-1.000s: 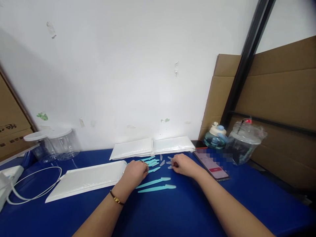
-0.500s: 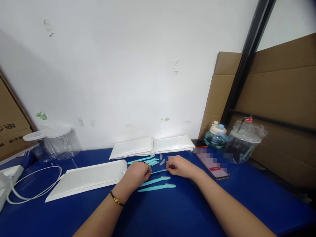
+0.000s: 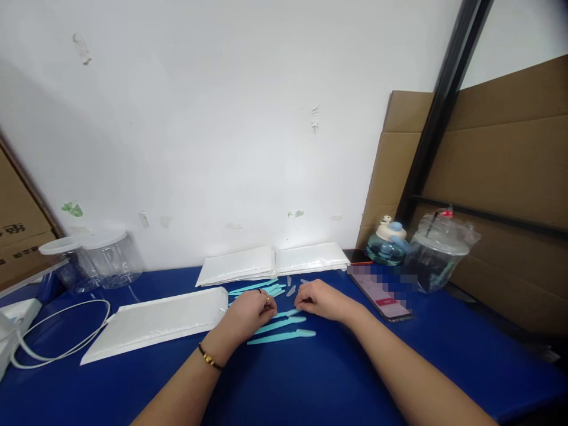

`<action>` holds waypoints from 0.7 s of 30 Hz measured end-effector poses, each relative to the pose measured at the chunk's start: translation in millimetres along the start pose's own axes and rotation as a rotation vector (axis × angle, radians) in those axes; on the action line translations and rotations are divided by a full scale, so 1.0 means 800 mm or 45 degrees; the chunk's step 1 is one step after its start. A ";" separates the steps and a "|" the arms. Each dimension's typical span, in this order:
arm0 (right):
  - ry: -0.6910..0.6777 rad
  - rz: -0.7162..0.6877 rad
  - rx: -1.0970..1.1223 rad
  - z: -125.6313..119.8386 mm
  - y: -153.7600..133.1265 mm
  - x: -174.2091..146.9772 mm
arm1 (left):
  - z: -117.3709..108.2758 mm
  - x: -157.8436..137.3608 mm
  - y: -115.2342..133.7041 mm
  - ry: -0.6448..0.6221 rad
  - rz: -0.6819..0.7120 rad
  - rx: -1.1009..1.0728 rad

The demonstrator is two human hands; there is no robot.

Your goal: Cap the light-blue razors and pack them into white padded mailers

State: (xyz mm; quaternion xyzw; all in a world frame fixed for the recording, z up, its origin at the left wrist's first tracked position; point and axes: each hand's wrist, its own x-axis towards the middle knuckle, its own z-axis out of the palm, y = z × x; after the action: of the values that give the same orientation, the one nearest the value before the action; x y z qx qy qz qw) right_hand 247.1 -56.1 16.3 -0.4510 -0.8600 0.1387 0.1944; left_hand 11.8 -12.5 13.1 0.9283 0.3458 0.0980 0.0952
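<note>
My left hand (image 3: pixel 251 312), with a ring and a dark bracelet with a gold bead, is closed on a teal eyebrow razor (image 3: pixel 288 313). My right hand (image 3: pixel 322 299) has its fingertips pinched at the far end of that razor, where the pale cap lies. Just in front of them, two more teal razors (image 3: pixel 281 338) lie side by side with their pale ends to the right. Behind my left hand rests a loose pile of teal razors (image 3: pixel 261 287), partly hidden. Several small translucent caps (image 3: pixel 290 290) lie between the pile and my right hand.
White padded envelopes lie at the left (image 3: pixel 155 322) and along the wall (image 3: pixel 310 258). At the right are a phone (image 3: pixel 379 293), a teal jar (image 3: pixel 386 245) and a lidded plastic cup (image 3: pixel 439 254). Clear jars (image 3: pixel 110 260) and a white cable (image 3: pixel 62 352) occupy the left side.
The razor between my hands has turned so its pale end shows wider. My left hand has shifted slightly right, and my right hand slightly left.
</note>
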 end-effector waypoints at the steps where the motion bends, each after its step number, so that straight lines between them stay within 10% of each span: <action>1: 0.051 0.051 0.003 -0.007 0.006 -0.004 | -0.003 -0.001 -0.007 0.046 -0.034 0.001; 10: 0.047 0.477 -0.091 -0.040 0.040 -0.032 | -0.011 -0.001 -0.044 0.071 -0.196 0.174; 21: 0.031 0.185 0.099 0.000 0.028 -0.011 | -0.011 -0.002 -0.022 0.023 0.102 0.253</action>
State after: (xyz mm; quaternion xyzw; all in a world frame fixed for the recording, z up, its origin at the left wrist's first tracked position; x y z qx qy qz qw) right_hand 267.8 -51.1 5.0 -0.5059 -0.8166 0.1802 0.2116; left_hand -2.2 0.6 17.5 0.9454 0.3171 0.0752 -0.0044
